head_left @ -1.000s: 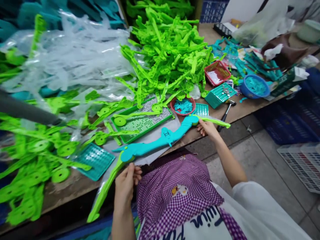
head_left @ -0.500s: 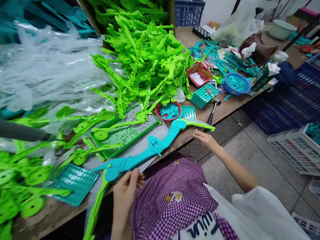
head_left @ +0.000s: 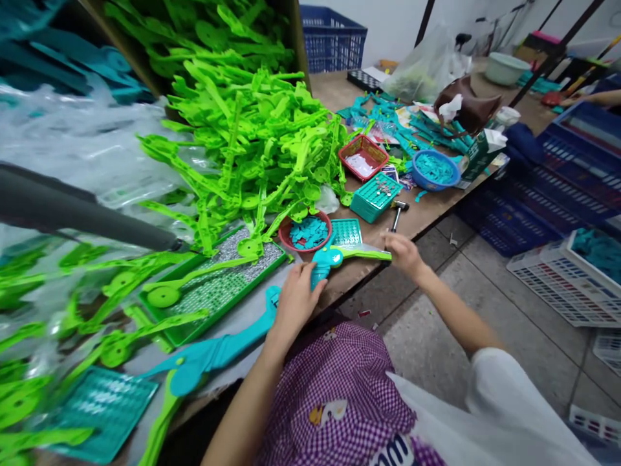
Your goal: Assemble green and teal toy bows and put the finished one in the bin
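Observation:
A long turquoise plastic part point(head_left: 233, 349) with a bright green arm at each end lies along the table's front edge. My left hand point(head_left: 295, 298) is closed over it near its right end, covering part of its middle. My right hand point(head_left: 406, 257) is pinched shut at the tip of the right green arm point(head_left: 366, 254). A thin dark sliver shows at its fingertips, too small to name. Just beyond those fingers lies a hammer point(head_left: 397, 215). Behind the joint sit a red bowl point(head_left: 286, 241) of turquoise pieces and a turquoise pegged tray point(head_left: 350, 231).
Green arms point(head_left: 252, 129) are heaped at the back. A green tray point(head_left: 182, 333) holds small metal pieces. A dark tool shaft point(head_left: 87, 210) reaches in from the left. Further right stand stacked turquoise trays point(head_left: 371, 206), a red basket point(head_left: 361, 144) and a blue bowl point(head_left: 417, 173).
My left hand has moved right from beside the left joint and now grips the turquoise part. My right hand stays pinched near the green arm's tip. The view has shifted.

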### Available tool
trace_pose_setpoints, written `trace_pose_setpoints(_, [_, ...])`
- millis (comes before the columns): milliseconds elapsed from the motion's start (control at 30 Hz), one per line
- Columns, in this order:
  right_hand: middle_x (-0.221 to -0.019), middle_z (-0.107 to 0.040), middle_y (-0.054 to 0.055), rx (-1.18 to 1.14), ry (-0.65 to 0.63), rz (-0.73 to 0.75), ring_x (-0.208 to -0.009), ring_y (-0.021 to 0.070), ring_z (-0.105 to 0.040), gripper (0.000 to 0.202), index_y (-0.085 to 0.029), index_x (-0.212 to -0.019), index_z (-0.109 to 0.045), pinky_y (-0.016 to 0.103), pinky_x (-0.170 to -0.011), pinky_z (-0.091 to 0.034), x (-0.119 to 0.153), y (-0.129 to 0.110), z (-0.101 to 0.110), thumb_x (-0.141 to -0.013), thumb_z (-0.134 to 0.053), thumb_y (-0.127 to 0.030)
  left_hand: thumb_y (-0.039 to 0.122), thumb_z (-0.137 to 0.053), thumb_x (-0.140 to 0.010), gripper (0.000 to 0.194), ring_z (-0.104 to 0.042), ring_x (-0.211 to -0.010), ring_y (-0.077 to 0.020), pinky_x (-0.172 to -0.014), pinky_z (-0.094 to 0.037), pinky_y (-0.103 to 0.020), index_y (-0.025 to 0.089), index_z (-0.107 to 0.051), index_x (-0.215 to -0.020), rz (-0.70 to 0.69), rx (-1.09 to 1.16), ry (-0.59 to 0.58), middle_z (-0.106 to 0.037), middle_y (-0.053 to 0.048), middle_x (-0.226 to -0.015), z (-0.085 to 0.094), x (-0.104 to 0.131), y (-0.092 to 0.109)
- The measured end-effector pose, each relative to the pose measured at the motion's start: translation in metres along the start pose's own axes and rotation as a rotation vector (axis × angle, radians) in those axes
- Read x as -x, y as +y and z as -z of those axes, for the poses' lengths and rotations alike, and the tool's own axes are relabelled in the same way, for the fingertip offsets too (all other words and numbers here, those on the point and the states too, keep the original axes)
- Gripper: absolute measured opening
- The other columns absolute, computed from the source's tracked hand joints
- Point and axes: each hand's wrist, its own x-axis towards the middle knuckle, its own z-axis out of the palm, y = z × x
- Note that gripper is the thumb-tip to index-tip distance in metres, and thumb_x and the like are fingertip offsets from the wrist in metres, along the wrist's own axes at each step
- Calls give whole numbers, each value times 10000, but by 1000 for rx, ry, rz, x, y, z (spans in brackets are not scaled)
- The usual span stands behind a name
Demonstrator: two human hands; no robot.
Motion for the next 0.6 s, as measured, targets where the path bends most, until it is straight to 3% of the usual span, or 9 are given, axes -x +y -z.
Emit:
trace_pose_setpoints(133, [-1155,-692,107,0,-205,44,-1075,197,-654,313,-175,-1085,-651,353,-920,-559,-42,63,13,-932,-388,-103,365,-584,-884,501,-613,-1112,-316,-949,-503,-446,154,-513,-1333,23,-86,-91,-613,-149,-1177,-8,-4,-10])
trace_pose_setpoints(233, [-1079,-695,125,43,-419,67,-993,213,-657,288,-156,-1027,-654,356,-898,-540,-62,77,16,-892,-420,-57,375,-605,-871,533,-620,-1109,-316,-943,-506,-437,153,-506,-1345,36,-98,-136,-619,-148,-1182,-8,-8,-14])
trace_pose_setpoints(300, [-1107,-676,143,84,-352,-106,-1034,232,-640,271,-158,-1050,-638,375,-929,-510,-61,69,17,-918,-409,-95,374,-630,-854,577,-619,-1118,-314,-944,-505,-428,156,-487,-1369,32,-101,-155,-616,-147,-1194,-7,-8,-15])
trace_pose_setpoints(433, [-1123,-658,176,155,-29,-769,-1014,295,-649,310,-152,-1141,-571,421,-872,-507,-38,43,17,-969,-438,-372,373,-637,-847,621,-632,-1088,-306,-919,-513,-412,154,-463,-1401,33,-112,-235,-612,-148,-1204,-2,-6,-9])
trace_pose_setpoints(500, [-1089,-676,192,146,-64,-985,-976,328,-662,399,-142,-1150,-555,445,-845,-508,-32,35,17,-924,-509,-467,380,-619,-859,615,-631,-1092,-309,-904,-515,-409,159,-460,-1410,45,-126,-258,-607,-151,-1224,0,-3,-3])
trace_pose_setpoints(600, [-1056,-699,203,101,-200,-1086,-1014,348,-662,386,-119,-1153,-555,450,-873,-497,-40,33,18,-873,-578,-385,396,-618,-861,612,-631,-1097,-318,-858,-524,-399,177,-470,-1414,91,-169,-297,-593,-151,-1260,4,1,8])
